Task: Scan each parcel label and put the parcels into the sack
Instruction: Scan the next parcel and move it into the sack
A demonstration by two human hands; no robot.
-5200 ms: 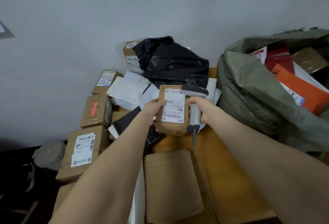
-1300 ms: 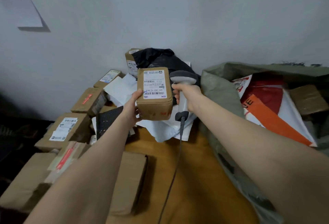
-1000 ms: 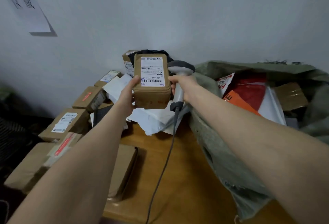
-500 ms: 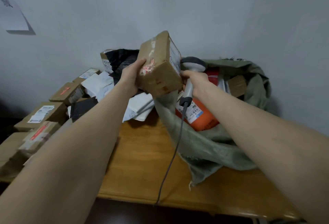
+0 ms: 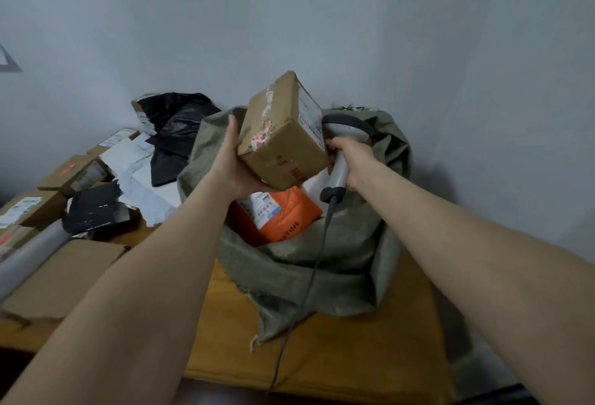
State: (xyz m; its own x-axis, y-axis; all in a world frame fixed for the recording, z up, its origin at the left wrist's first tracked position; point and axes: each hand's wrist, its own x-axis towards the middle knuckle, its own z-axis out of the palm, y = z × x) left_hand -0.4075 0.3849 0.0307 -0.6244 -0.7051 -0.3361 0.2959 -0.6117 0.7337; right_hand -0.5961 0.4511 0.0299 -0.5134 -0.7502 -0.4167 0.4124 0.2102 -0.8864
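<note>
The left hand (image 5: pixel 232 159) grips the cardboard box (image 5: pixel 283 134) tilted right above the open sack (image 5: pixel 322 263), long axis running away from the person, while the right hand (image 5: pixel 352 159) clutches the scanner (image 5: pixel 343 147) just beside it.

Bare forearms (image 5: pixel 154 269) end in a bare left hand (image 5: pixel 234 164) and right hand (image 5: pixel 353 159).

Orange parcel (image 5: pixel 286 222), just below left hand (image 5: pixel 233 163): dark letters "STINE" legible, start of word hidden; white label (image 5: pixel 261 208) with blue print, illegible. Brown box (image 5: pixel 283 147), held in left hand: label on face toward right hand (image 5: pixel 352 159) gripping scanner (image 5: pixel 346 127), print too small; red marks, unreadable. Carton (image 5: pixel 45 206), far left of left hand: barcode label, illegible.
</note>
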